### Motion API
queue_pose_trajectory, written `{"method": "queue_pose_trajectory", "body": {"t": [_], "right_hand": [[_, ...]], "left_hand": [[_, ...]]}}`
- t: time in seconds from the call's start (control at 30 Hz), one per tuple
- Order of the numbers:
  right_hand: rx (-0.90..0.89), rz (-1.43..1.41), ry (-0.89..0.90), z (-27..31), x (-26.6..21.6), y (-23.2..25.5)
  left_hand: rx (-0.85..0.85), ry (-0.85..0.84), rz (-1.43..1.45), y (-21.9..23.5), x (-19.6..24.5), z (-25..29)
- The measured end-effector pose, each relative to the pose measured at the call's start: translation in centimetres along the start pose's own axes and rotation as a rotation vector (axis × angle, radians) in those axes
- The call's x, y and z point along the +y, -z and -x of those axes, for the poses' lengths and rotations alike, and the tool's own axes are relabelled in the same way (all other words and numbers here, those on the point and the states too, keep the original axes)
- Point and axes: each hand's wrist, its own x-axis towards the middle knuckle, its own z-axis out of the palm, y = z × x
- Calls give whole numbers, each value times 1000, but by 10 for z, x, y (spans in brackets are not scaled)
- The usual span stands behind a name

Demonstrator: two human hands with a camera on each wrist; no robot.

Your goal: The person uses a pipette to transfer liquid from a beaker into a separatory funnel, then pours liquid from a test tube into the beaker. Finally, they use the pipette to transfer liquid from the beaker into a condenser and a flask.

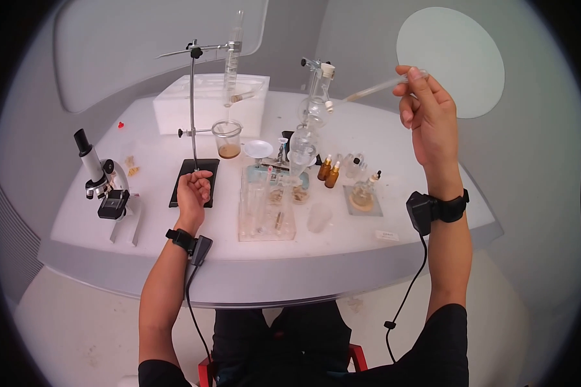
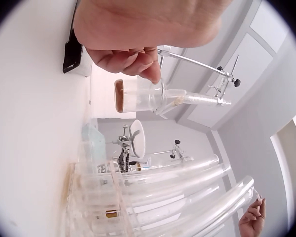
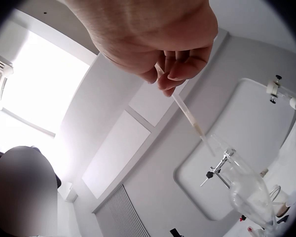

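Note:
My right hand [image 1: 427, 113] is raised at the right and pinches a translucent plastic dropper [image 1: 382, 88] between thumb and fingers. Its thin tip points left, and some brownish liquid shows near that end. Left of the tip stands clamped, bulbed glassware [image 1: 305, 143] with a pale stopper [image 1: 328, 69] at its top. My left hand [image 1: 195, 192] is over the black base [image 1: 179, 187] of the metal stand, fingers loosely curled and holding nothing. Beyond it, a ring carries a glass beaker [image 1: 227, 138] with brown liquid at the bottom.
A microscope [image 1: 103, 177] stands at the left. Test tubes fill a clear rack [image 1: 265, 235] in the middle front. Brown dropper bottles [image 1: 332, 175] and a small flask [image 1: 363, 198] sit to the right. Behind the stand is a white foam box [image 1: 174, 103].

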Motion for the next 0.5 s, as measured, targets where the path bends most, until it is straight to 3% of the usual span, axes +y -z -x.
{"method": "queue_pose_trajectory", "body": {"t": [0.5], "right_hand": [[-52,130,18,3,4,-18]], "left_hand": [[-39,-47,6,2,-1,-1]]}}
